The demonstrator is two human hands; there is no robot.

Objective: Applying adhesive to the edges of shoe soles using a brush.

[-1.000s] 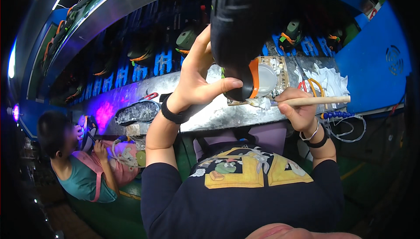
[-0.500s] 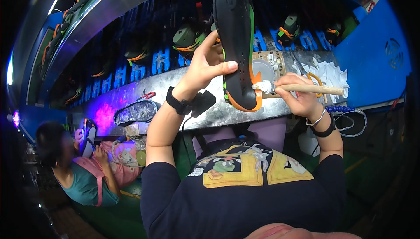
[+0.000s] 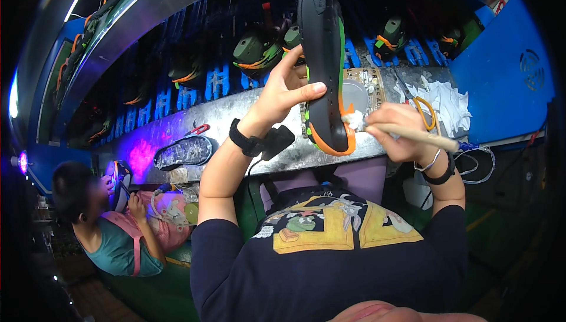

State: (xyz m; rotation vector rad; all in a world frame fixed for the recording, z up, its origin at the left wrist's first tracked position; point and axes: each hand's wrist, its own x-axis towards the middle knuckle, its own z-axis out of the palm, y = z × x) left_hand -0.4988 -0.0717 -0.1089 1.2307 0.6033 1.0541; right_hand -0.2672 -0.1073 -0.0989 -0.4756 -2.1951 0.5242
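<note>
A long black shoe bottom (image 3: 323, 45) with a green and orange rim stands almost upright in front of me. My left hand (image 3: 292, 86) grips it from the left side, thumb across its face and fingers behind. My right hand (image 3: 401, 127) is closed around a pale wooden-handled stick (image 3: 415, 136). White cloth-like material (image 3: 355, 120) at the tip of the stick meets the orange edge near the lower end of the shoe bottom. Behind my right hand, a round grey lid or dish (image 3: 354, 95) rests on cardboard.
Orange-handled scissors (image 3: 425, 113) and crumpled white cloths (image 3: 449, 107) lie to the right on the metal bench (image 3: 236, 160). Another shoe sole (image 3: 186, 152) lies at left. Shoes on blue holders (image 3: 216, 83) line the back. A co-worker (image 3: 121, 228) sits at far left, holding a shoe part.
The shoe bottom and my left hand have shifted slightly right. My right hand has turned, tilting the handle's far end downward, while the white tip stays at the orange edge.
</note>
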